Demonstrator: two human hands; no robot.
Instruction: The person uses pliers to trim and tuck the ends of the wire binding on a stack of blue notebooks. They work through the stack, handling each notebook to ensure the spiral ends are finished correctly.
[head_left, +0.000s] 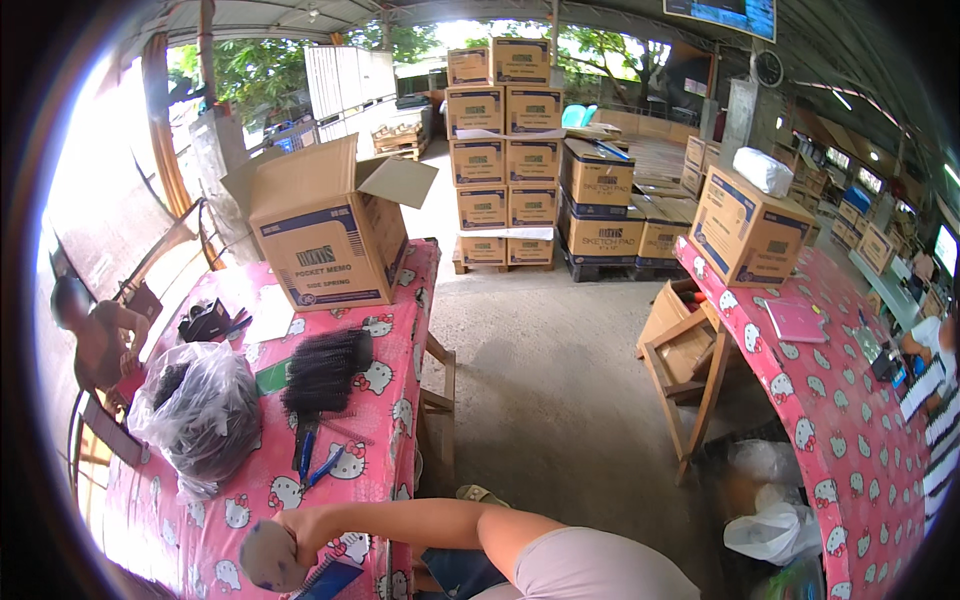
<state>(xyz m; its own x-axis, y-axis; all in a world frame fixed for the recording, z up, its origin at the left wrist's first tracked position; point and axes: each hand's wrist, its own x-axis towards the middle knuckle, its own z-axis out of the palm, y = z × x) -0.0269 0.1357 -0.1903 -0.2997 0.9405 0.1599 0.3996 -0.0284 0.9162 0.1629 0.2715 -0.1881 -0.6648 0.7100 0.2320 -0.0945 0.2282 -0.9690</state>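
Only one hand shows, and I take it for the left hand (270, 555). Its forearm runs in from the lower right and crosses to the near left edge of the bench (395, 420). The right hand is out of view, so the left is the nearer by default.

The grip is curled into a rounded, blurred shape. I cannot tell whether it clasps anything or rests as a loose fist.

The blue notebook (335, 578) lies just to the right of the hand, at the near edge of the bench, touching it or very nearly so. Its wire-bound edge faces the hand, and its long axis slants from near left to far right. Only a corner of it shows above the picture's lower edge: a flat blue cover with a row of dark wire loops along one side. The rest is cut off.

Farther along the bench, beyond the hand, a pair of blue-handled pliers (318, 462) lies with its handles pointing near. Just past it sits a bundle of black wire coils (325, 368). To the left of these is a clear plastic bag (200, 410) stuffed with more black coils. At the far end stands an open carton (325, 240) with its flaps up. The bench wears a pink cloth printed with white cat faces.
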